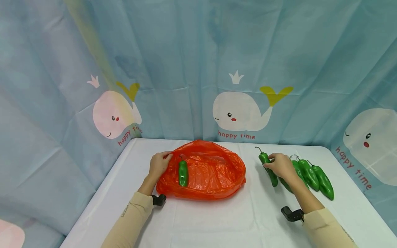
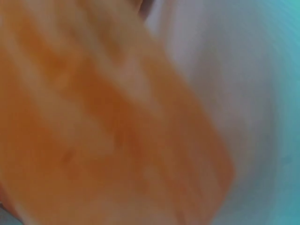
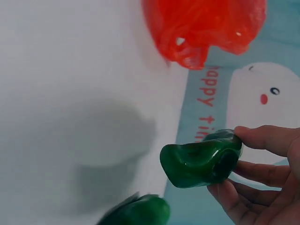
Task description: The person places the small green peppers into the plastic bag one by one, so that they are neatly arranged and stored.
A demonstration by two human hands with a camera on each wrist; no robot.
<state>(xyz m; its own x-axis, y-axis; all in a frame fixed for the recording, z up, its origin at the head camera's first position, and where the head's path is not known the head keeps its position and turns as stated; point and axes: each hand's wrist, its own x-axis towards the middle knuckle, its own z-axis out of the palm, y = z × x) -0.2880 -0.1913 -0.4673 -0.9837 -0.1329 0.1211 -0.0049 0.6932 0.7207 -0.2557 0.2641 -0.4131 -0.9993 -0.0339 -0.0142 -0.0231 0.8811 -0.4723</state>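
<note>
My left hand [image 1: 159, 164] pinches the left rim of a red plastic bag [image 1: 214, 172] spread open on the table. One green pepper [image 1: 183, 174] lies inside the bag near its left side, stem toward the back. To the right of the bag, my right hand [image 1: 280, 167] holds another green pepper [image 1: 268, 169] between thumb and fingers, its stem pointing back and left. In the right wrist view that held pepper [image 3: 199, 161] shows its rounded tip end above the table. Blurred orange-red plastic [image 2: 103, 131] fills most of the left wrist view, hiding the left fingers there.
Several more green peppers [image 1: 322, 181] lie side by side at the right of the white table [image 1: 211, 224], partly behind the right hand. A blue curtain [image 1: 173, 69] with printed whales rises along the table's back and left edges. Each wrist wears a small black camera mount [image 1: 292, 214].
</note>
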